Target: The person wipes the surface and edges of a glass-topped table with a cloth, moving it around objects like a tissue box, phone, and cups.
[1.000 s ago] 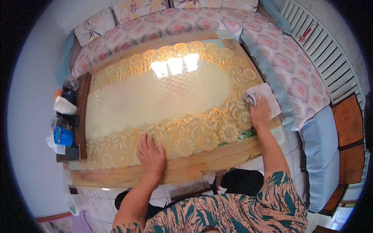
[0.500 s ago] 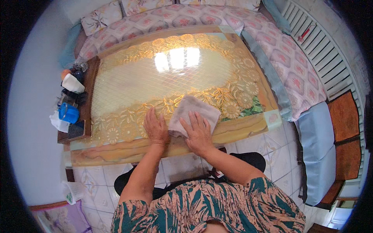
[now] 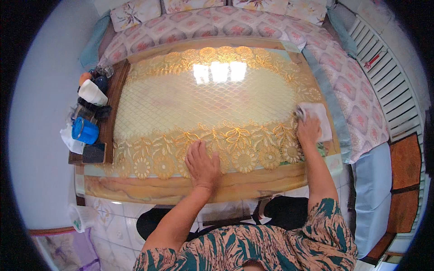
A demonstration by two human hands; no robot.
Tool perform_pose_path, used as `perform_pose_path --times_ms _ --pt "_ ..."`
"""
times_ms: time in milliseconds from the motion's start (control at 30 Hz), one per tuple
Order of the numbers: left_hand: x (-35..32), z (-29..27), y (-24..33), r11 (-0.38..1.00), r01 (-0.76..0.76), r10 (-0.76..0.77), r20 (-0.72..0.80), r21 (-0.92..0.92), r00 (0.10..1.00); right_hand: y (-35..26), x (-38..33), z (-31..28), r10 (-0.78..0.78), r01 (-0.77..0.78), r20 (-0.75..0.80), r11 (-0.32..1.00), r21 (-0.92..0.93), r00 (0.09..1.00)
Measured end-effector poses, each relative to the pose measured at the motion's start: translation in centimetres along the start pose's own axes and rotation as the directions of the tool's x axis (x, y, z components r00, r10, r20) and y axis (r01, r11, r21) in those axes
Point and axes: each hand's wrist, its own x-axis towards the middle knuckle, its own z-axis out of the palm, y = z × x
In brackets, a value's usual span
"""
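A glass-topped table with a gold lace cover fills the middle of the view. My left hand lies flat, fingers together, on the lace near the table's front edge. My right hand presses on a white cloth at the table's right end, its fingers spread over the cloth's near half.
A dark wooden side shelf along the table's left end carries a blue cup, a white roll and small dark items. A patterned sofa runs behind and down the right side. White slatted shutters stand far right.
My right hand swept the white cloth from the right end to the table's front middle beside my left hand, then back out to the right end. My left hand stayed in place.
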Motion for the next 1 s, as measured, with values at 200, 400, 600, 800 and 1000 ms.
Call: perform_pose_path --times_ms 200,400,600,800,1000 --pt "0.1 0.1 0.1 0.999 -0.001 0.0 0.032 0.034 0.999 -18.9 -0.8 2.6 -0.519 0.521 -0.071 0.825 0.218 0.852" --pt "0.0 0.4 -0.3 0.997 0.071 -0.07 0.02 -0.042 0.997 -28.2 -10.4 1.3 -0.835 0.835 -0.233 0.391 0.386 0.499" --pt "0.1 0.8 -0.4 0.999 0.032 -0.032 -0.008 -0.011 0.999 -15.6 -1.7 2.0 -0.59 0.609 -0.161 0.736 0.296 0.791" --pt "0.2 0.7 -0.2 1.0 -0.005 0.006 0.018 -0.018 1.0 7.8 4.4 2.1 -0.083 0.084 -0.024 0.996 0.013 0.996" --pt "0.1 -0.2 -0.1 0.999 0.023 -0.021 0.077 -0.03 0.997 -1.3 7.4 3.0 -0.029 0.03 0.005 0.998 -0.062 1.0"
